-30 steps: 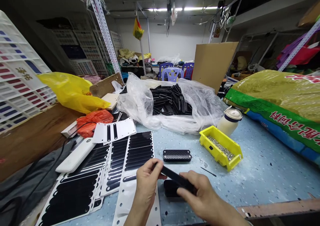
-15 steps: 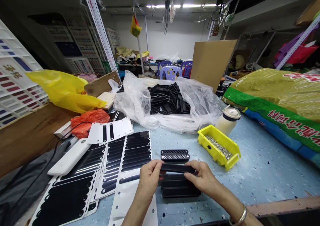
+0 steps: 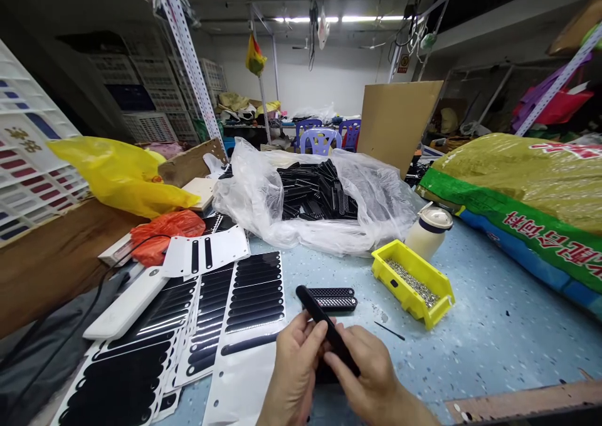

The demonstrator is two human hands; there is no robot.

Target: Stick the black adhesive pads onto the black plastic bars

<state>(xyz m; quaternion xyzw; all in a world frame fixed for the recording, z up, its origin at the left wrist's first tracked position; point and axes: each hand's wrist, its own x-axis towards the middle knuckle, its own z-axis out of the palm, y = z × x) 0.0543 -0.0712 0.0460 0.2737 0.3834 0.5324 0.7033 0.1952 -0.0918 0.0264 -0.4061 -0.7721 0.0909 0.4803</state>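
My left hand and my right hand both grip a narrow black plastic strip, which tilts up and away to the left above the table's near edge. Just beyond it two black grille pieces lie stacked on the blue table. Sheets of black oval stickers on white backing spread out to the left of my hands. More black parts under my hands are mostly hidden.
A yellow bin of small metal parts and a white jar stand to the right. A clear bag of black parts lies behind. A large green-yellow sack fills the right; yellow and orange bags lie left.
The strip was held level between both hands half a second ago; now it is tilted with its far end up-left, and my hands have closed in together nearer the table edge.
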